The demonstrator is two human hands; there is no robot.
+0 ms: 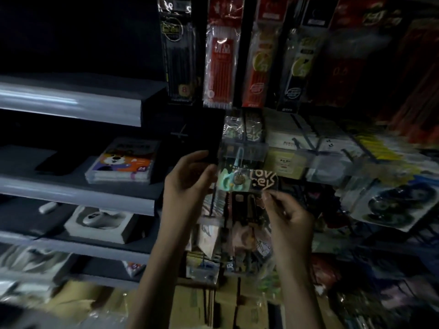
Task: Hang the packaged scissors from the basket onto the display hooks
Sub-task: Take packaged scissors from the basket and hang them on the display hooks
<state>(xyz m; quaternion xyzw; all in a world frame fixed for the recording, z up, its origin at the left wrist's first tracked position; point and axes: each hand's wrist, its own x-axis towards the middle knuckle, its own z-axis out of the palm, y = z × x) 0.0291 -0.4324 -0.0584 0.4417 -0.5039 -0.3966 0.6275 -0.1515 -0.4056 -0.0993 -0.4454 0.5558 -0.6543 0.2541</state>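
Packaged scissors (244,173) are held up in front of a dim shop display by two bare hands. Nearest the viewer, the left hand (187,184) wraps curled fingers round the pack's left edge. The right hand (291,216) pinches its lower right corner between thumb and fingertips.

The pack is a flat clear sleeve with a printed card, and mint-green scissor handles show through it. It is probably light and fairly stiff from the card and blades, but the glossy film could slide in the fingers. Holding both side edges, well below the top, would leave the hanging hole free.

Just behind the pack hang more small packets, and above it is a row of long pen packs (221,62). To its left, a crayon box (121,162) lies on a grey shelf (71,186). Below it sit cardboard boxes (190,305).

The hanging hole and the hook cannot be made out in the dark and blur. The basket is not in view. Goods to the right of the pack are smeared beyond reading.
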